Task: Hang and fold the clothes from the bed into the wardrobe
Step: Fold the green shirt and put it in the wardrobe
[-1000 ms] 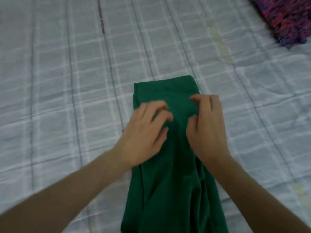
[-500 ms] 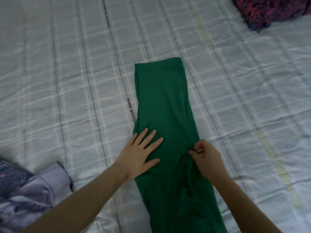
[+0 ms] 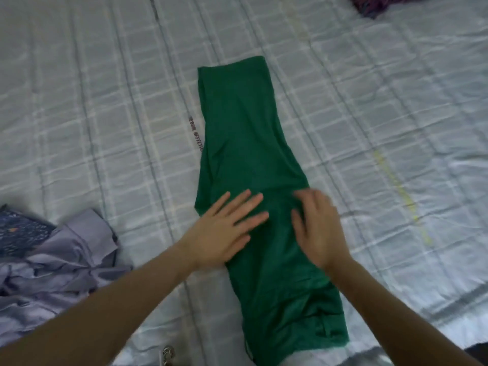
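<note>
A dark green knit garment, folded lengthwise into a long narrow strip, lies flat on the bed at the centre of the view, its length running from about 12 o'clock down to 5 o'clock. Its far end is squared off and smooth, with a doubled edge along the left side; the near end widens and bunches into loose wrinkles and a visible hem.

The left hand lies palm down on the strip's left half near its middle, fingers straight and spread, pressing the cloth flat. The right hand, motion-blurred, rests on the right half just beside it, fingers extended over the fabric; it appears open rather than gripping, though the blur hides detail.

Under the garment is a pale grey-white checked bedsheet with a line of printed lettering beside the strip's left edge. At 8 o'clock sits a crumpled lavender cloth, with a dark blue speckled fabric touching it at 9 o'clock. At 1 o'clock, at the top edge, lies a purple-and-red patterned textile.
</note>
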